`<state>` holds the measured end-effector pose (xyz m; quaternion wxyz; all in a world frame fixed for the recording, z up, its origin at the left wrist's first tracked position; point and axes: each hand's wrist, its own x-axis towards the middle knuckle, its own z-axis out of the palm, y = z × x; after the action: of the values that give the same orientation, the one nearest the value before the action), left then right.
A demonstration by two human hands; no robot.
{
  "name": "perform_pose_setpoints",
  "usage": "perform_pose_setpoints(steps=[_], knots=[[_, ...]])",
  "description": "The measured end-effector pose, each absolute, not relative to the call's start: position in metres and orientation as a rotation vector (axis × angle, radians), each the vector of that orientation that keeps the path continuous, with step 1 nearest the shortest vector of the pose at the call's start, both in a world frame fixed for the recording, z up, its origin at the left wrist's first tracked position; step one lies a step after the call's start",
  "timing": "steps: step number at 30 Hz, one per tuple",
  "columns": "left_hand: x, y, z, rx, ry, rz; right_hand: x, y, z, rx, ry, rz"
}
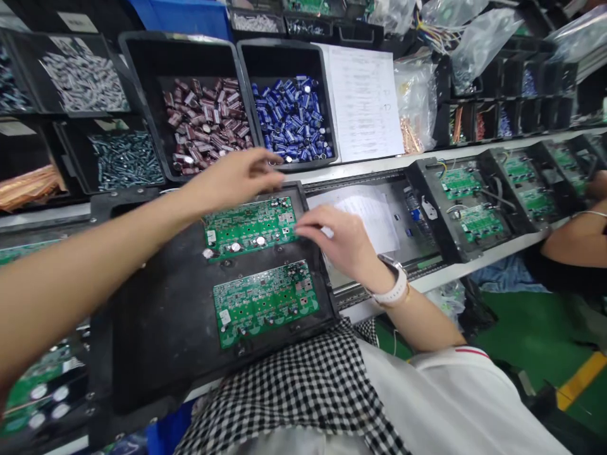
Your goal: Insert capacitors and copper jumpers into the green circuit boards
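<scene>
Green upper circuit board (249, 222) likely light, stiff, fragile; best gripped by edges; left hand (251, 172) loosely parted; right hand (334, 239) fingertips drawn close, cannot tell if pinching anything

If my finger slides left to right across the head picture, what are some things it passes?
Pale grey parts, left hand, right hand, white watch band, black tray with two green boards, another person's arm.

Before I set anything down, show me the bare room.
The black tray has bare room at lower left, between its left rim and the lower green board. The upper green board is crowded: the left hand near its top edge, the right hand by its right end. Paper lies right of the tray.
</scene>
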<state>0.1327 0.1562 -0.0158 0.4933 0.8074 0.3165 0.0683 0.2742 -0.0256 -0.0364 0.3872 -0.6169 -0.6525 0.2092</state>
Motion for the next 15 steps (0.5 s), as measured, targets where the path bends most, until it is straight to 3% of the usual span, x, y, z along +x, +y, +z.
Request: perform_pose_setpoints(steps=[3, 7, 15], knots=[[0.179, 0.188, -0.036, 2.274, 0.811, 0.294, 0.275, -0.052, -0.038, -1.693, -1.997, 0.446], [0.242, 0.206, -0.066, 2.267, 0.972, 0.267, 0.274, -0.07, -0.04, -1.803, -2.128, 0.356], [0.276, 0.225, -0.08, 2.231, 0.901, 0.335, 0.273, -0.074, -0.044, -1.755, -2.0, 0.676]])
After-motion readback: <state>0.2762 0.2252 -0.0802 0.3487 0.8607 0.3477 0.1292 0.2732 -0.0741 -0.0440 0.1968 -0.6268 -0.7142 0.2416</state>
